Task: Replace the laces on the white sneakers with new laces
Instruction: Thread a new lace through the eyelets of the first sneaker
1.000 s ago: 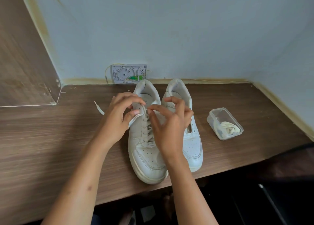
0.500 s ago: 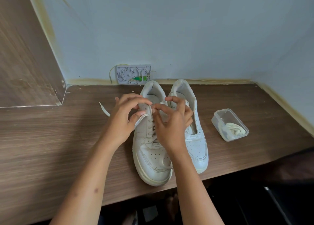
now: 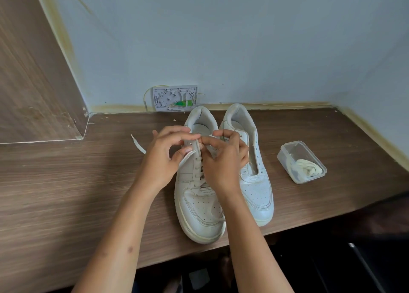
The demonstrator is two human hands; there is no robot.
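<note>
- My two forearms reached in from the near edge of the wooden desk point(image 3: 66, 193), meeting over the pair of white sneakers.
- The left sneaker point(image 3: 199, 206) stood with its toe at the desk's near edge, heel toward the wall; a lace crossed its lower eyelets.
- The right sneaker point(image 3: 254, 182) stood just beside it, touching or nearly so, pointing the same way; its eyelet rows showed no lace.
- My left hand point(image 3: 163, 160) was over the outer side of the left sneaker's upper eyelets, fingers curled, thumb and fingers pinching the lace point(image 3: 188, 156), a flat white strip that ran under the palm.
- The free end of that lace point(image 3: 138, 144) lay on the desk to the left of my left hand.
- My right hand point(image 3: 223, 162) was over the same sneaker's tongue, fingers curled, thumb and forefinger meeting my left fingertips at the top eyelet. It appeared to pinch the lace there, though the exact hold was hidden by the fingers.
- A clear plastic box point(image 3: 285, 153) sat without a lid on the desk to the right of the sneakers, apart from them, holding a bundled off-white lace point(image 3: 308, 170).
- A grey wall plate point(image 3: 172, 97) with a green part and a thin yellow wire was fixed low on the pale wall behind the sneakers.
- A wooden side panel point(image 3: 33, 82) rose at the far left.
</note>
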